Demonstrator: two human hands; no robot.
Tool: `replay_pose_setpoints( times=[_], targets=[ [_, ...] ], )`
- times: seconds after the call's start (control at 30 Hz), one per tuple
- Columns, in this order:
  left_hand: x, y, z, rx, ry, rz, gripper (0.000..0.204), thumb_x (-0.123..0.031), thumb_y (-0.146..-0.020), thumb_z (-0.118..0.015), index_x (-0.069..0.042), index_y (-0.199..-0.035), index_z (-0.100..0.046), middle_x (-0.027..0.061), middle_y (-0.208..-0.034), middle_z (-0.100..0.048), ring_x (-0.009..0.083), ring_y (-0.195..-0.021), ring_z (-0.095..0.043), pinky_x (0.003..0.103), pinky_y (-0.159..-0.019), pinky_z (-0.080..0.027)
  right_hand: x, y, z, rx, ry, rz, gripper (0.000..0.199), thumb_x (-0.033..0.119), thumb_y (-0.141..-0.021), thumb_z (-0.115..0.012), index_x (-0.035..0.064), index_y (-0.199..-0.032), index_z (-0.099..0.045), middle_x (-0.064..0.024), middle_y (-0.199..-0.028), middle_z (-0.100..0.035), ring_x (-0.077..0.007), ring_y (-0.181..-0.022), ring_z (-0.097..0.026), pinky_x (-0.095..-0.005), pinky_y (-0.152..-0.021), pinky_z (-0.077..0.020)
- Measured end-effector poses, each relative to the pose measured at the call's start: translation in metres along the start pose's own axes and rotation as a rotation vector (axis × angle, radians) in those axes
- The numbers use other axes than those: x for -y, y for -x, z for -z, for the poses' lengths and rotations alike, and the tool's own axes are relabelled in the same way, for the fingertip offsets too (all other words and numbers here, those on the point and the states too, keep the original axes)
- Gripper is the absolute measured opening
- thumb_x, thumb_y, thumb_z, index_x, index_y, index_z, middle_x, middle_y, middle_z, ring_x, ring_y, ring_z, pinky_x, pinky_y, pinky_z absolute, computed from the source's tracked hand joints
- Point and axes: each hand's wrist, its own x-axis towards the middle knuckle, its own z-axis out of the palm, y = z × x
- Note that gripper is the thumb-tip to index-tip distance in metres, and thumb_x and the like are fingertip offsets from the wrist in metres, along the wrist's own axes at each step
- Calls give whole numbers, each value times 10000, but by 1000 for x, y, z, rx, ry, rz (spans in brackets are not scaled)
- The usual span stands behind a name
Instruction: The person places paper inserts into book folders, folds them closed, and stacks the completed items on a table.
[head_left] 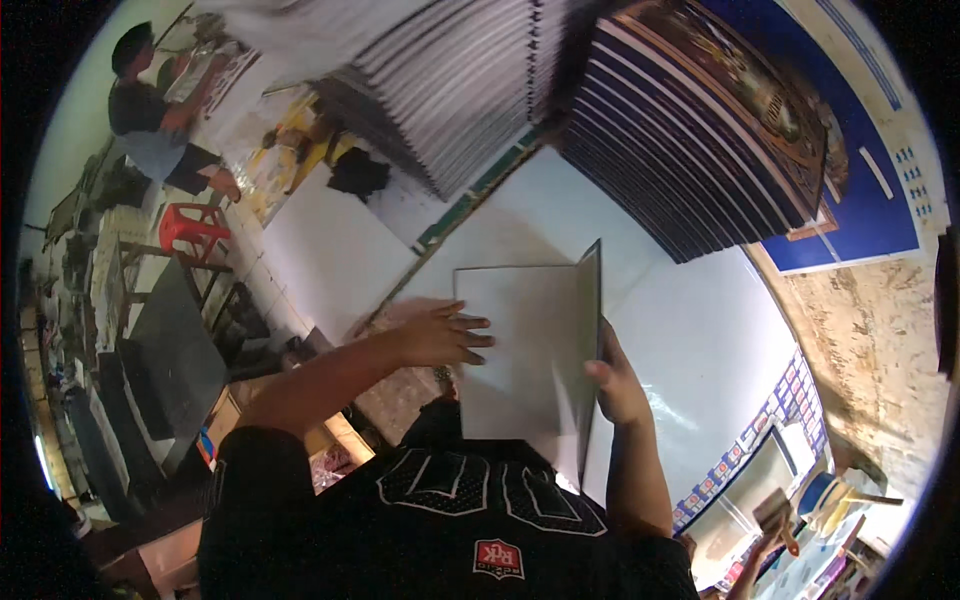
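Observation:
I hold a folded grey board cover [525, 350] upright over a white work table [700, 330]. My left hand [445, 335] lies flat on its left panel, fingers spread. My right hand [615, 380] grips the raised right edge, thumb on the inner face. A fanned stack of dark blue covers [690, 140] lies at the far side of the table. Beside it, to the left, sits a fanned stack of pale grey boards [450, 90].
A person in a dark shirt [150, 120] sits at the far left near a red plastic stool [192, 228]. A blue printed sheet [860, 200] lies at the right. Another person's hand holds a brush [775, 515] at the lower right, beside a blue-and-white bowl [830, 495].

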Motion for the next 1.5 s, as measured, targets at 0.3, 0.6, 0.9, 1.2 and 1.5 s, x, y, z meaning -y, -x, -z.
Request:
replay_pose_setpoints(
  times=[0.3, 0.6, 0.9, 1.2, 1.5],
  targets=[
    [-21, 29, -60, -607, 174, 374, 668, -310, -702, -723, -124, -1316, -537, 89, -1398, -489, 253, -1368, -376, 518, -1151, -246, -45, -35, -148, -303, 1066, -238, 1095, 589, -608, -808, 169, -1497, -325, -239, -1562, -181, -501, -1423, -133, -684, -1064, -239],
    [-25, 36, -69, -719, 544, 527, 924, -320, -632, -846, -40, -1387, -394, 143, -1382, -462, 321, -1336, -386, 524, -1146, -220, -83, -56, -172, -406, 1369, -358, 1099, 674, -579, -780, 264, -1495, -330, -224, -1575, -145, -588, -1391, -73, -797, -983, -173],
    [-24, 33, -70, -790, 492, 529, 1015, -338, -563, -864, -45, -1403, -376, 174, -1299, -536, 329, -1299, -430, 574, -1129, -241, -91, -54, -172, -407, 1435, -364, 1124, 779, -577, -714, 260, -1496, -325, -241, -1572, -129, -611, -1378, -65, -809, -959, -185],
    [-19, 35, -70, -738, 518, 506, 1000, -381, -603, -858, -66, -1425, -383, 188, -1328, -499, 408, -1302, -396, 595, -1116, -210, -89, -55, -161, -345, 1542, -351, 883, 651, -771, -647, 246, -1492, -337, -283, -1532, -220, -644, -1319, -209, -712, -991, -322],
    [-81, 61, -86, -416, 940, 412, 641, -603, -846, -607, 0, -1063, -621, 192, -1027, -632, 340, -998, -606, 480, -857, -459, -86, -51, -167, -390, 1664, -210, 813, 679, -804, -585, 238, -1461, -399, -286, -1485, -320, -657, -1255, -313, -600, -945, -454]
  ],
)
